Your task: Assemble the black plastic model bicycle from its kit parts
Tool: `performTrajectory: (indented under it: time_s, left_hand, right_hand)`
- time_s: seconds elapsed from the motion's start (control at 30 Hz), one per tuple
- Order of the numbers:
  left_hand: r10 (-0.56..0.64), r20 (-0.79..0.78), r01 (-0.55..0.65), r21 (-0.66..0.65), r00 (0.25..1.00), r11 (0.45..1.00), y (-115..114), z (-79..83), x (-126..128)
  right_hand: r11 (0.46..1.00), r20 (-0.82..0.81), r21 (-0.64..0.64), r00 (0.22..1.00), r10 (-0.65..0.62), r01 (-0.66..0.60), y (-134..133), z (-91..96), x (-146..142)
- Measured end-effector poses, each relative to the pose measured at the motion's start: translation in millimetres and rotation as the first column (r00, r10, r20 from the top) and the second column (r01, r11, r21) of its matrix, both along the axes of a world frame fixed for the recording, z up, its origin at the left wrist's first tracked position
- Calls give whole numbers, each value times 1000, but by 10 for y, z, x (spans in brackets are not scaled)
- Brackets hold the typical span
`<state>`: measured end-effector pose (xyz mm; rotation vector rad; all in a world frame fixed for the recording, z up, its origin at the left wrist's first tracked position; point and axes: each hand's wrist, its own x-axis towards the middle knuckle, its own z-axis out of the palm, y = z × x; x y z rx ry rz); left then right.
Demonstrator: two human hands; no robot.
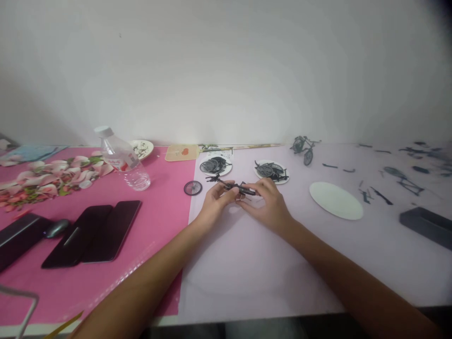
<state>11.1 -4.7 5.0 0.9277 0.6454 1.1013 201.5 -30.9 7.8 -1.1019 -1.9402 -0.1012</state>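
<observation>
Between my two hands is a small black model bicycle frame [240, 189], with its handlebar end pointing to the left. My left hand [219, 197] is closed around the frame's left part, thumb on top. The fingertips of my right hand [270, 202] pinch its right end. A loose black spoked wheel [192, 188] lies flat left of my left hand. Just beyond the hands, two white plates, the left one [229, 170] and the right one [286, 180], carry black wheels and bicycle parts.
An upright model bicycle [304, 148] stands at the back. To the right are an oval white plate [336, 201], scattered black parts [381, 196] and a dark tray [427, 226]. A plastic bottle [123, 160], artificial flowers [60, 178] and dark phone-like slabs [112, 230] occupy the pink left side.
</observation>
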Motion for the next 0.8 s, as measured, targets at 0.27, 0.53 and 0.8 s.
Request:
performTrajectory:
  time_s: [0.27,0.53,0.8]
  left_hand:
    - [-3,27,4,-72,1000,997,7,0,11]
    - [-50,70,55,-71,996,996,11,34,-25]
    - [-64,31,65,-40,997,997,32,42,-62]
  right_hand:
    - [992,67,128,998,-17,8,15,-9,4]
    - [975,165,223,985,-42,4,24,-23,56]
    - [967,151,254,986,-70,30,38,-13,81]
